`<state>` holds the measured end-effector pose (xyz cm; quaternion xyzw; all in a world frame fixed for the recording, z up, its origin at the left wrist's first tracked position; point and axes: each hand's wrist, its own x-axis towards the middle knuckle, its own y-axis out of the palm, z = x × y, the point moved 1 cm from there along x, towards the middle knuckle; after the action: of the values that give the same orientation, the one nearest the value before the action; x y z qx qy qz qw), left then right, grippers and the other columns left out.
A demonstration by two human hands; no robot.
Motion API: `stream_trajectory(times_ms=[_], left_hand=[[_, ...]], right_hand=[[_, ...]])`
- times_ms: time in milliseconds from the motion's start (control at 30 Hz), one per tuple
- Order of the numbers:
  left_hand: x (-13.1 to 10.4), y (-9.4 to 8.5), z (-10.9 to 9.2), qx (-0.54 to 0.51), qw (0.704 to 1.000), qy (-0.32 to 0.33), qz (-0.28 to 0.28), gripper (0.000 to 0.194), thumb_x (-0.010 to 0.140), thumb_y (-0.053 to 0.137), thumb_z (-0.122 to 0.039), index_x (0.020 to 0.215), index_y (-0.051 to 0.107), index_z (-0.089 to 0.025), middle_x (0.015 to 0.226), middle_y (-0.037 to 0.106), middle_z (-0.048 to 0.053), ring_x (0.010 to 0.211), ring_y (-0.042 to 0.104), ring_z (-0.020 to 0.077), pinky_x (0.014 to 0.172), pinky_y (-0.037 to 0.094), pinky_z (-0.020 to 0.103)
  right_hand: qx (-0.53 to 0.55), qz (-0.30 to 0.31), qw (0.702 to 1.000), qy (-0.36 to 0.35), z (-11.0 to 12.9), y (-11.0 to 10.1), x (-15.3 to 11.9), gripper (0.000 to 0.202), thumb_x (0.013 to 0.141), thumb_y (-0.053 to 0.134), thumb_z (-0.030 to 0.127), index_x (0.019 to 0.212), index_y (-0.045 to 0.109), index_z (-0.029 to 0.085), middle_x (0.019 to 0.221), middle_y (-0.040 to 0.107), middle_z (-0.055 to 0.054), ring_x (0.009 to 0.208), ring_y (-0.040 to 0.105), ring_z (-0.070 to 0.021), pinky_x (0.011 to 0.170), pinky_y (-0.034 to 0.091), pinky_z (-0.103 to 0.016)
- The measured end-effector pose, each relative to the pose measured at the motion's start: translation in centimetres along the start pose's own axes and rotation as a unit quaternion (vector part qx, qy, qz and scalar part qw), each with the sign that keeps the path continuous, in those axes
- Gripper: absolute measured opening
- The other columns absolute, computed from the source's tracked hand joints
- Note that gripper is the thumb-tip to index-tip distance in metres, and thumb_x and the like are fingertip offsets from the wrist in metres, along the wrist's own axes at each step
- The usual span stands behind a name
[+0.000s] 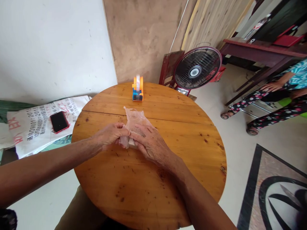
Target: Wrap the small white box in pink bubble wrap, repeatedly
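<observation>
A crumpled, translucent sheet of bubble wrap [134, 115] lies near the middle of the round wooden table [153, 188]. Under its near side, the edge of a small white boxy thing [132, 144] shows; most of it is covered by the wrap and my hands. My left hand [112, 135] pinches the wrap's left edge between thumb and fingers. Across the top of the wrap lies my right hand [152, 142], fingers stretched out and pressing down, thumb beside the white thing. Beyond both hands stands an orange and blue tape dispenser [137, 88] with a roll of clear tape.
On a white printed sack [79, 107] left of the table lies a phone [59, 122] with a red edge. An electric fan [197, 68] stands behind the table, by a dark red chair [171, 65]. Another person [285, 92] sits at the right near a dark red desk [259, 49].
</observation>
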<state>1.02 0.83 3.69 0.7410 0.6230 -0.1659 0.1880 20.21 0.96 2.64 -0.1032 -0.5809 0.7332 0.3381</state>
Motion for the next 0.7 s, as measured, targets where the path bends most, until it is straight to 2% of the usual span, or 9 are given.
stream_trajectory(times_ms=[100,300,433,567,700], left_hand=[[0.1,0.1,0.2,-0.003,1.000,0.010,0.012,0.022,0.059,0.070,-0.029,0.069,0.055,-0.017,0.056,0.061,-0.001,0.049,0.057,0.0127,0.047,0.049,0.026],[0.2,0.3,0.3,0.039,0.999,0.030,0.007,0.022,0.062,0.069,-0.032,0.072,0.060,-0.016,0.062,0.065,0.001,0.052,0.059,0.0131,0.049,0.049,0.025],[-0.1,0.4,-0.3,0.056,0.997,0.034,0.035,0.021,0.062,0.067,-0.034,0.070,0.062,-0.015,0.061,0.064,0.001,0.053,0.057,0.0127,0.052,0.052,0.027],[-0.7,0.1,-0.9,0.077,0.995,0.041,0.057,0.023,0.060,0.062,-0.033,0.074,0.066,-0.015,0.064,0.065,0.002,0.060,0.060,0.0154,0.059,0.057,0.030],[-0.8,0.2,-0.7,0.166,0.982,0.070,0.058,0.023,0.063,0.060,-0.027,0.081,0.068,-0.016,0.066,0.066,0.000,0.059,0.061,0.0143,0.061,0.054,0.028]], right_hand=[[0.046,-0.017,0.999,-0.002,-0.2,0.4,-0.2,0.037,0.093,0.046,0.020,0.127,0.063,0.020,0.141,0.052,-0.015,0.129,0.048,-0.0301,0.108,0.038,-0.050],[0.126,-0.065,0.989,0.049,-0.4,0.6,-0.4,0.036,0.092,0.053,0.026,0.126,0.052,0.016,0.129,0.061,-0.015,0.119,0.055,-0.0267,0.103,0.043,-0.045],[0.134,-0.061,0.988,0.046,-0.5,0.5,-0.4,0.033,0.091,0.055,0.026,0.122,0.052,0.017,0.129,0.060,-0.016,0.119,0.054,-0.0270,0.101,0.043,-0.045],[0.143,-0.034,0.987,0.067,-0.5,0.4,-0.4,0.027,0.089,0.054,0.026,0.114,0.054,0.017,0.119,0.063,-0.015,0.108,0.056,-0.0269,0.095,0.045,-0.044],[0.149,-0.008,0.985,0.089,-0.3,0.0,-0.2,0.020,0.090,0.053,0.027,0.107,0.055,0.017,0.109,0.064,-0.013,0.096,0.056,-0.0244,0.088,0.045,-0.040]])
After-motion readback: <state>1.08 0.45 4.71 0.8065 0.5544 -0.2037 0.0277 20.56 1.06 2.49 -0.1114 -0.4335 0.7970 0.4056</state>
